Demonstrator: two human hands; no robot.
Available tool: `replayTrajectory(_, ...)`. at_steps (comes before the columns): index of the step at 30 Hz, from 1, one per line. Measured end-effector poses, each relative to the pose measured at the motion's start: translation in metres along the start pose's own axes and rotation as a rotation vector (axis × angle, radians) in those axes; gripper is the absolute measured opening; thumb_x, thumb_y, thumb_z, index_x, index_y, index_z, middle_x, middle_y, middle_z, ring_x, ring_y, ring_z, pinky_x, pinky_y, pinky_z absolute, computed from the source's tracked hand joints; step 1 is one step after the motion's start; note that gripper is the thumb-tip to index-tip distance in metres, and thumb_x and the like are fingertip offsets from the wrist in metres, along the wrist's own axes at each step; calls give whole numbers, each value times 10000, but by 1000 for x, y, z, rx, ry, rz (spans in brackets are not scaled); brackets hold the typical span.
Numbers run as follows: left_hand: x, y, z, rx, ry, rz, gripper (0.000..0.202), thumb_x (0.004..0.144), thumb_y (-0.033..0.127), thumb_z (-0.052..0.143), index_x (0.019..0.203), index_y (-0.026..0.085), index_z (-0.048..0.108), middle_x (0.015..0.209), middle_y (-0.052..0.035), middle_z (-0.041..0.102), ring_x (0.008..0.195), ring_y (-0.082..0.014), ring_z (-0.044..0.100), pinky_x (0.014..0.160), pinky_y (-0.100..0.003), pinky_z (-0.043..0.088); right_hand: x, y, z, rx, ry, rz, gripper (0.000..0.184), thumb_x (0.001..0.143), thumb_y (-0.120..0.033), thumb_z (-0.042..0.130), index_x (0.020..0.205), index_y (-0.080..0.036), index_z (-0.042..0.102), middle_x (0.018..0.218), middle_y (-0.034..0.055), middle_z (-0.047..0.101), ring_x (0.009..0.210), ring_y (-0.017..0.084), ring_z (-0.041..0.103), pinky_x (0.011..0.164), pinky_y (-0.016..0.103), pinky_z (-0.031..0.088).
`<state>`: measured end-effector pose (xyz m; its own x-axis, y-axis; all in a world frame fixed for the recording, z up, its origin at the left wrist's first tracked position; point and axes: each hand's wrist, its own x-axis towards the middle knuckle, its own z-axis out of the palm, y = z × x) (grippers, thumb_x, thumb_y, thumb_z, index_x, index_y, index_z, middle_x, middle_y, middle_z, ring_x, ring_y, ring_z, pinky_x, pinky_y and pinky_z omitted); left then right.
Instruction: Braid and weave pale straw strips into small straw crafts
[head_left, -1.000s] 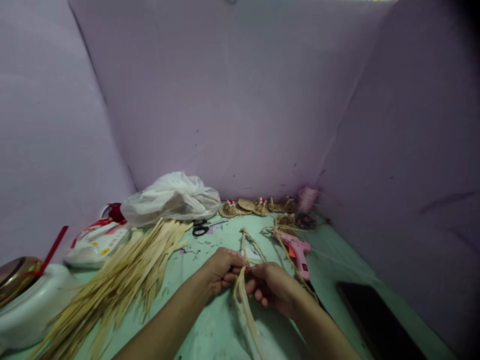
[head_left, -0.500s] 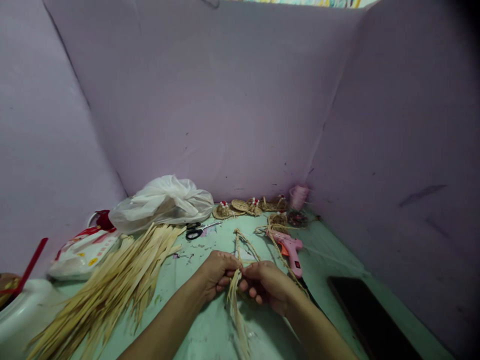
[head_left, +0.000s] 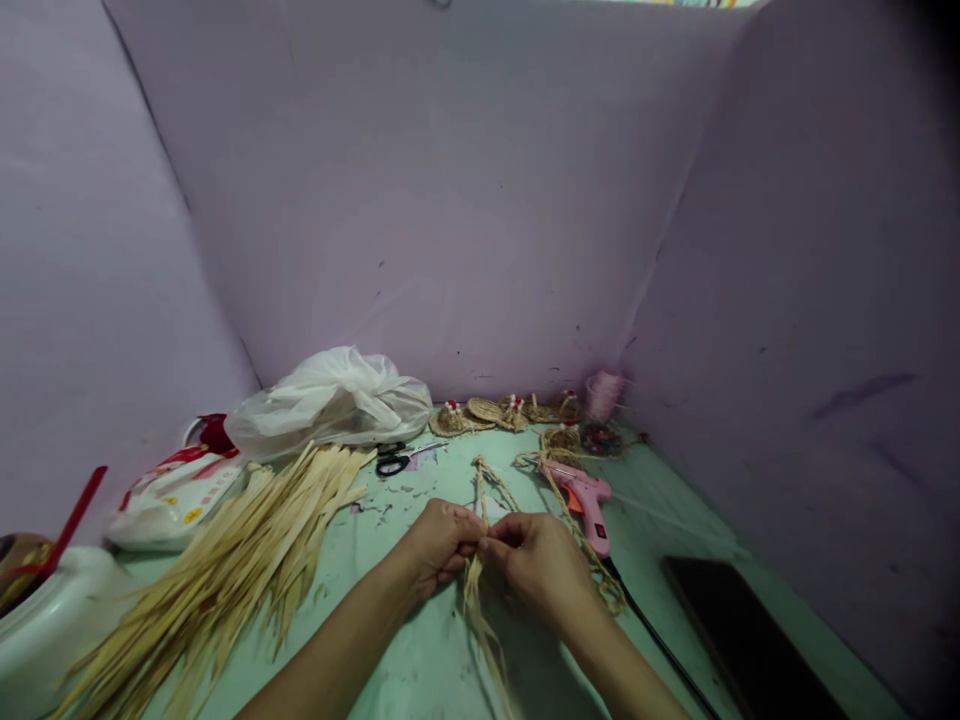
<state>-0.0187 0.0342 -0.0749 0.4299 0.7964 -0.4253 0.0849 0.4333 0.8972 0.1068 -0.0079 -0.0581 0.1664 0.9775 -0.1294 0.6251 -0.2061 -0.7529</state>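
Note:
Both hands meet over the pale green table around a braided straw cord [head_left: 481, 487]. My left hand [head_left: 444, 545] is closed, pinching the cord where the braid ends. My right hand [head_left: 536, 555] is closed too, with thumb and forefinger on the strands right beside the left fingertips. Below the fingers, loose straw strands [head_left: 480, 620] hang toward the table's near side. The braided part runs away from me, bends at the far end and comes back beside itself. What exactly lies between the fingertips is hidden.
Long dry straw leaves [head_left: 225, 570] spread at left, by a white plastic bag [head_left: 337, 400] and black scissors [head_left: 394, 463]. A pink glue gun [head_left: 589, 500] with a black cable lies right, near a dark flat slab [head_left: 742, 630]. Small woven hats [head_left: 450, 420] line the back wall.
My right hand has turned, its fingers now coming from above instead of curled underneath. The left hand keeps its pinch. The whole view has shifted slightly.

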Motion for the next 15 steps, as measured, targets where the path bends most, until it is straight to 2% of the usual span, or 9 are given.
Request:
replayTrajectory(5, -1, 2, -2, 2, -13, -7, 68, 530, 205, 511, 531, 154, 466, 379, 83, 343, 272, -14, 201, 287, -173, 62, 1, 0, -4, -139, 110, 26, 171, 583, -373, 636, 651, -218, 613, 622, 10, 630, 567, 146, 533, 461, 226, 267)
replayTrajectory(8, -1, 3, -2, -13, -17, -23, 83, 530, 208, 533, 552, 151, 475, 389, 85, 350, 273, -13, 203, 289, -172, 55, 8, 6, -1, 30, 145, -14, 334, 520, -335, 694, 797, -187, 580, 783, 36, 636, 638, 149, 553, 474, 218, 321)
replayTrajectory(10, -1, 3, -3, -19, -19, -29, 97, 533, 213, 542, 555, 154, 468, 397, 84, 357, 275, -14, 211, 289, -172, 55, 13, 10, 2, 279, 18, 20, 399, 545, -286, 681, 893, -155, 538, 782, 39, 627, 525, 108, 536, 431, 210, 344)
replayTrajectory(12, -1, 3, -3, -21, -23, -33, 121, 539, 225, 552, 549, 155, 455, 401, 82, 361, 278, -14, 216, 291, -172, 53, 15, 10, 4, 495, -143, 126, 382, 597, -249, 640, 931, -139, 491, 647, -3, 600, 370, 73, 462, 352, 203, 329)
replayTrajectory(15, -2, 4, -4, -5, -42, -44, 151, 535, 243, 588, 576, 150, 477, 403, 84, 366, 284, -10, 215, 301, -170, 53, 15, 7, 5, 604, -251, 247, 262, 635, -231, 616, 839, -151, 472, 452, -68, 510, 292, 65, 408, 301, 183, 322)
